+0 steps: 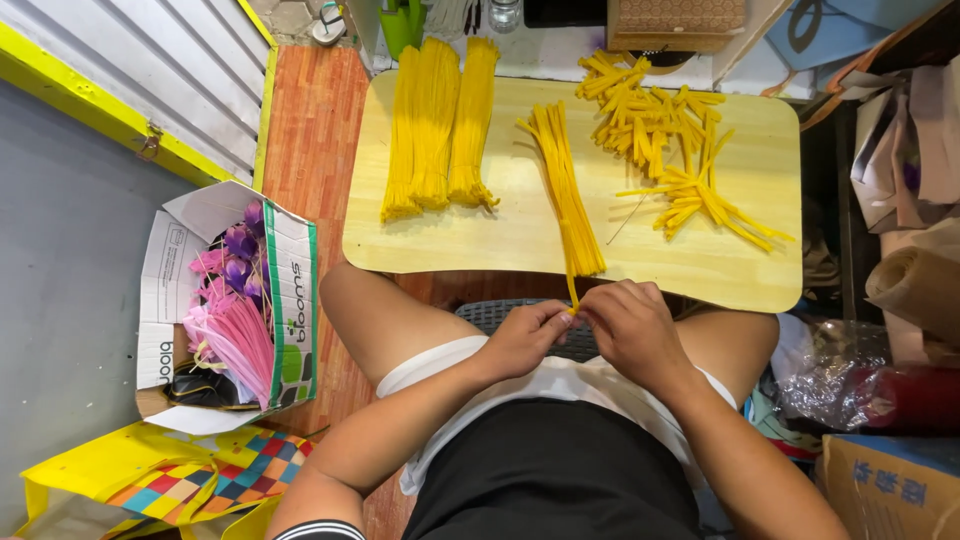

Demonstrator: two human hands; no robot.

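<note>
My left hand (528, 336) and my right hand (632, 330) meet over my lap, just below the near edge of a low wooden table (760, 270). Both pinch the end of one yellow pipe cleaner (573, 297) that sticks up between the fingertips. Right above them a long bundle of yellow pipe cleaners (565, 190) lies on the table, reaching its near edge. Thick yellow bundles (438, 125) lie at the table's left. Short cut and folded yellow pieces (665, 135) are scattered at its right.
An open cardboard box (290, 310) with pink and purple pipe-cleaner flowers (232, 310) stands on the floor to my left. A yellow checked bag (150, 480) lies below it. Paper rolls (915, 285), a plastic bag and a box (890, 485) crowd the right side.
</note>
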